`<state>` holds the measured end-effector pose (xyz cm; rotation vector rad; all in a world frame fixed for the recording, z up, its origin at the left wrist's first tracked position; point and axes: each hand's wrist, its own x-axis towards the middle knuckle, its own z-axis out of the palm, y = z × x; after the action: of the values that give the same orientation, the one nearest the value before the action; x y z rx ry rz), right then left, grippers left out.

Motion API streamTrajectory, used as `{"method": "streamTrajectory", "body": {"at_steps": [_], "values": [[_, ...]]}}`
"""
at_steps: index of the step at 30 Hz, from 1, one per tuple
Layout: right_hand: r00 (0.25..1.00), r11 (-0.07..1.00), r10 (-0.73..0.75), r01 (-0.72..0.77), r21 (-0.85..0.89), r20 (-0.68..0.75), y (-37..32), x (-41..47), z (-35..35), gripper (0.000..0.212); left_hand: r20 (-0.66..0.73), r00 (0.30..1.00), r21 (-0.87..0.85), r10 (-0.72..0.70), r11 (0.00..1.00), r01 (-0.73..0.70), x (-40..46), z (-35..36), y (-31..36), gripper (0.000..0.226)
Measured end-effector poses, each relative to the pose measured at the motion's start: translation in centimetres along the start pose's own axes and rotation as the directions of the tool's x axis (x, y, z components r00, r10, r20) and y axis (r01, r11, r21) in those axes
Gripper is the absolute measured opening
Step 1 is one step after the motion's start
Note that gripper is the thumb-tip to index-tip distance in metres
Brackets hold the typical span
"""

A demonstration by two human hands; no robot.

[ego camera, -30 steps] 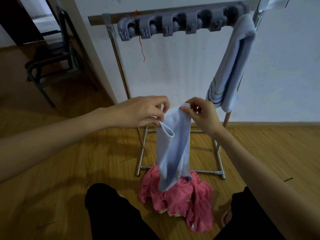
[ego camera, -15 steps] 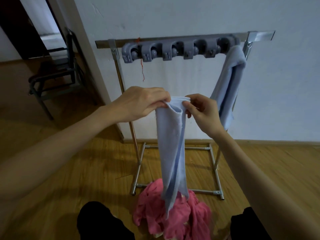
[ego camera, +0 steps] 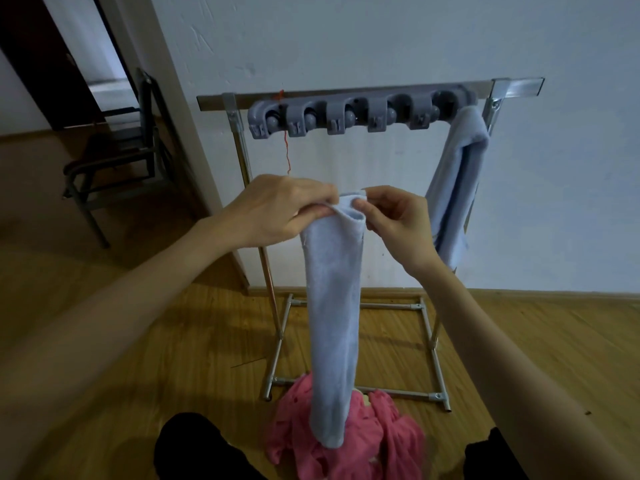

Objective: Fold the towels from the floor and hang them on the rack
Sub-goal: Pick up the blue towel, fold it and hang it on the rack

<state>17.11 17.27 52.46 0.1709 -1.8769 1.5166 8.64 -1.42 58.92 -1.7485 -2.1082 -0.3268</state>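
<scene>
Now both hands pinch the towel top, folded lengthwise.
Left hand and right hand clamped on corners, edges seemingly matched; keep them aligned, then drape over rack.

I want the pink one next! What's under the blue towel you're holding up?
Below the hanging blue towel lies a crumpled pink towel on the wooden floor. The blue towel's bottom end covers the pink towel's middle, so that part is hidden.

A single head-worn camera looks forward and down from just in front of the rack, close enough that its base frame and top bar both fit. The rack stands centre against the white wall; wooden floor fills the bottom, the wearer's dark-clad knees at the lower edge.
</scene>
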Motion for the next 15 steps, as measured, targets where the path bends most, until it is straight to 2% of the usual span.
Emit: {"method": "streamTrajectory", "body": {"at_steps": [4,8,15], "values": [[0.998,0.995,0.049,-0.052,0.081,0.029,0.1,-0.8,0.5,0.009,-0.023,0.998,-0.002,-0.063,0.998,0.063,-0.7,0.8,0.0,0.021],[0.993,0.978,0.101,-0.111,0.176,0.065,0.0,-1.5,0.5,0.009,-0.064,0.990,-0.016,-0.125,0.992,0.125,-1.2,1.6,0.3,0.018],[0.972,0.955,0.193,-0.217,0.200,0.133,-0.1,-2.2,-0.1,0.015,-0.148,0.968,-0.042,-0.202,0.979,0.198,-1.3,2.3,1.3,0.015]]}}
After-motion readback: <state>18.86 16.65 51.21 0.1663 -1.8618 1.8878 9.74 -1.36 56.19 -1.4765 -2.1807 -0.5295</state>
